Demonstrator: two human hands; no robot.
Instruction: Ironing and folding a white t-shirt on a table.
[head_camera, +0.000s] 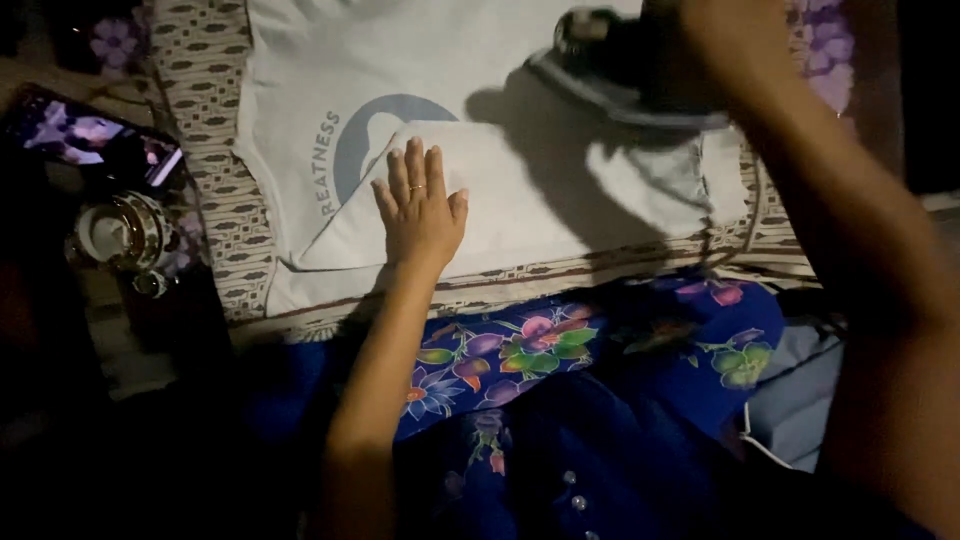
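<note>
So the white t-shirt (470, 110) is spread flat on a patterned cloth (215, 200) and takes up most of the surface. One sleeve or side is already folded in over the body, making a triangle flap, and that bit looks smooth. The far part near the top still looks untouched, so I'd say roughly midway through, not more.

The iron (600, 65) sits at the top right of the shirt, right hand (730, 40) over it; it's dark and blurry there, so I can't tell how the fingers wrap. Left hand (420, 205) lies flat on the folded flap, fingers spread and relaxed, gripping nothing.

Room-wise: lots of open shirt between hand and iron. The near edge butts against a blue flowered dress (560, 350). Off the left edge there's a phone (95, 135) and a cup (120, 235), well apart.
</note>
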